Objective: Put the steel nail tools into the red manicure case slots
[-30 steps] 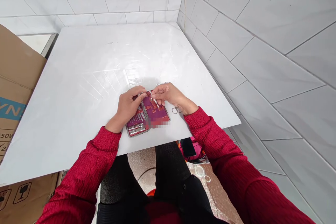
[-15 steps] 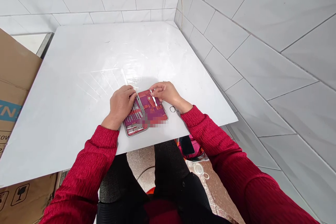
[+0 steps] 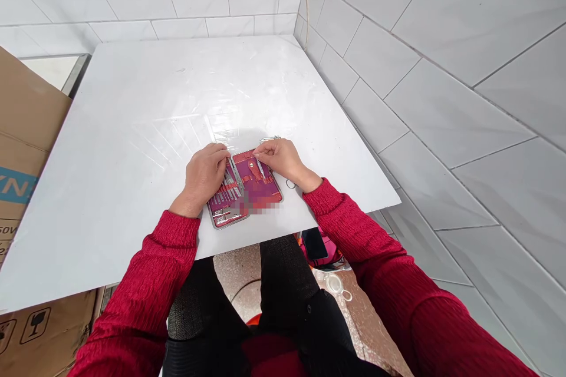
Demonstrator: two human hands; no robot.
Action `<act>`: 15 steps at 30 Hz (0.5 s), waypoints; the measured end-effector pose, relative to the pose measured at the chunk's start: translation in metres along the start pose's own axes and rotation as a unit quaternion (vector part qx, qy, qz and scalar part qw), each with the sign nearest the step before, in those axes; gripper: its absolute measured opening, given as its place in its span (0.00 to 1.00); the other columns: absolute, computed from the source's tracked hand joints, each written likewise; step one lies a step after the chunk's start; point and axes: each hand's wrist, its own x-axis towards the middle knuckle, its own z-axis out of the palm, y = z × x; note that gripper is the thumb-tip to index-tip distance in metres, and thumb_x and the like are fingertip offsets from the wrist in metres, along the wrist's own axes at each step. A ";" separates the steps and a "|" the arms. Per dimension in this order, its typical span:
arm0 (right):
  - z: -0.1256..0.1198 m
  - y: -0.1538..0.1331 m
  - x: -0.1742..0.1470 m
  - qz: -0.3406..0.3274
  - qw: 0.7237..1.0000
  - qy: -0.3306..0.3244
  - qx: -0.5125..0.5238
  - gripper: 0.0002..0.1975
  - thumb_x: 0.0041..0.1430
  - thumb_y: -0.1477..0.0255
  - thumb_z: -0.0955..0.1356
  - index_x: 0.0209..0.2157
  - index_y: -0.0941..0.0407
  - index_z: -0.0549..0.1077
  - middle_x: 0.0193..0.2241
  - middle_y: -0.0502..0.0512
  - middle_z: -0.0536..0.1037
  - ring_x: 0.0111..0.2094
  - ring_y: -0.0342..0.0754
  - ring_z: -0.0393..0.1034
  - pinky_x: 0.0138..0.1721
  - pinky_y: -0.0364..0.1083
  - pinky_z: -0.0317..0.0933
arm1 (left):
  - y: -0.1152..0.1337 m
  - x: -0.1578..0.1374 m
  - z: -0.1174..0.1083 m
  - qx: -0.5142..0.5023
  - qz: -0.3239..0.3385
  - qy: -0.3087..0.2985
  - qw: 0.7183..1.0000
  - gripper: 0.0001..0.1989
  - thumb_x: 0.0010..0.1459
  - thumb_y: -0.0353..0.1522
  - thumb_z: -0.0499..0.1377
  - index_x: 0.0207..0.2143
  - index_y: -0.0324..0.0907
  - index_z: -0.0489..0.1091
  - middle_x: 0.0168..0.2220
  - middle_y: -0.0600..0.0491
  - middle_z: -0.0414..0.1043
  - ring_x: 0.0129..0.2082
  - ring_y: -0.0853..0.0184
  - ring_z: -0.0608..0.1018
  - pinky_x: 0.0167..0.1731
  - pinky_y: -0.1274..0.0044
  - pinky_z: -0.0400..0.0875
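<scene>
An open manicure case [image 3: 267, 187] with a purple and red lining lies at the front of the table. My left hand [image 3: 204, 172] is closed on the upper edge of its left half, thumb near the hinge. Below those fingers, several silver manicure tools [image 3: 227, 193] sit under a red strap. Over the top of the right half, my right hand [image 3: 280, 159] pinches a slim silver tool [image 3: 260, 169]; its exact kind is too small to make out. It lies beside a red snap tab [image 3: 253, 168]. A blurred patch covers the case's lower middle.
Scissor-like finger loops [image 3: 290, 184] show on the white table [image 3: 132, 94] by my right wrist. More small metal pieces [image 3: 270, 138] lie behind that hand. Cardboard boxes [image 3: 26, 112] stand at left, a tiled wall [image 3: 442, 94] at right. Below is a dark phone [image 3: 315, 244].
My right hand has shifted slightly, and the silver tool now lies a little lower, closer to the lining beside the red tab. My left hand stays on the case edge.
</scene>
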 end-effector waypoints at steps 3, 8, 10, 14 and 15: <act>-0.001 -0.003 -0.002 -0.021 0.999 0.000 -0.036 0.07 0.56 0.74 0.70 0.27 0.54 0.82 0.27 0.49 0.79 0.28 0.43 0.67 0.32 0.45 0.59 | -0.001 0.000 0.000 0.007 0.007 -0.001 1.000 0.17 0.65 0.29 0.48 0.39 0.44 0.78 0.48 0.48 0.79 0.50 0.56 0.77 0.47 0.64 0.73; -0.002 -0.007 -0.005 -0.042 0.997 -0.027 -0.050 0.08 0.57 0.73 0.70 0.26 0.54 0.81 0.25 0.49 0.76 0.27 0.43 0.64 0.32 0.45 0.57 | -0.001 -0.002 0.001 0.008 0.008 0.004 1.000 0.17 0.66 0.29 0.48 0.39 0.44 0.78 0.48 0.47 0.78 0.49 0.56 0.77 0.46 0.65 0.73; -0.002 -0.008 -0.007 -0.044 0.997 -0.032 -0.054 0.08 0.57 0.73 0.69 0.26 0.54 0.81 0.25 0.49 0.76 0.27 0.43 0.65 0.32 0.45 0.57 | 0.000 -0.002 0.000 0.007 0.008 0.006 1.000 0.17 0.66 0.29 0.48 0.39 0.45 0.78 0.48 0.48 0.78 0.48 0.56 0.77 0.45 0.65 0.73; -0.004 -0.014 -0.010 -0.050 0.994 -0.043 -0.084 0.11 0.57 0.74 0.68 0.23 0.55 0.78 0.23 0.48 0.74 0.27 0.43 0.64 0.31 0.44 0.55 | 0.001 -0.003 0.000 0.009 0.010 0.009 1.000 0.17 0.67 0.29 0.48 0.39 0.45 0.77 0.46 0.49 0.79 0.47 0.57 0.78 0.43 0.67 0.73; -0.005 -0.016 -0.010 -0.053 0.993 -0.050 -0.094 0.12 0.58 0.75 0.67 0.21 0.55 0.77 0.21 0.48 0.73 0.26 0.43 0.64 0.31 0.44 0.55 | 0.001 -0.003 0.000 0.010 0.010 0.010 1.000 0.17 0.67 0.29 0.48 0.39 0.46 0.77 0.46 0.49 0.79 0.46 0.57 0.78 0.43 0.67 0.73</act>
